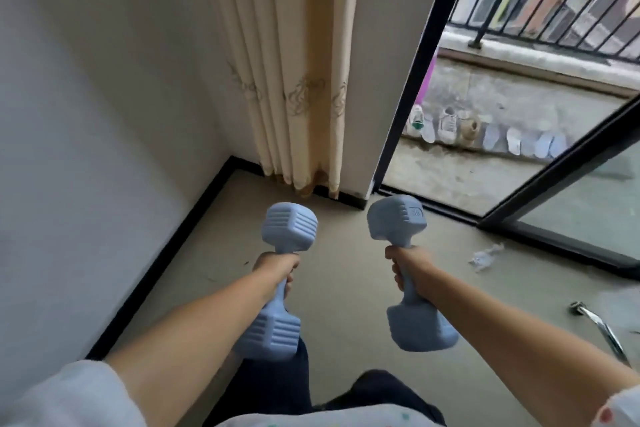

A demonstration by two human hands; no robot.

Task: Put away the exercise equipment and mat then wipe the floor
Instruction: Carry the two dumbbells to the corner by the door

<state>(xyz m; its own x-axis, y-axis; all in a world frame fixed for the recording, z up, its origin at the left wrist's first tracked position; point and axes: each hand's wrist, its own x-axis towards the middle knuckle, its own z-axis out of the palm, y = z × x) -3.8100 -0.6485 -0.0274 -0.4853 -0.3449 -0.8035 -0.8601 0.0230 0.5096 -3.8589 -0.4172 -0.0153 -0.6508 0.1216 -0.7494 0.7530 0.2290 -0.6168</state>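
I hold two light-blue dumbbells in front of me, above the beige floor (346, 270). My left hand (277, 270) grips the handle of the left dumbbell (289, 227), which points toward the room corner. My right hand (407, 265) grips the handle of the right dumbbell (396, 217), held nearly upright with its lower head toward me. Both arms are stretched forward. No mat is in view.
A white wall (86, 114) with black skirting runs along the left to a corner with a cream curtain (294, 80). An open sliding glass door (571, 184) leads to a balcony with several shoes (450, 125). A crumpled wrapper (485, 255) and a chrome bar (602, 326) lie at the right.
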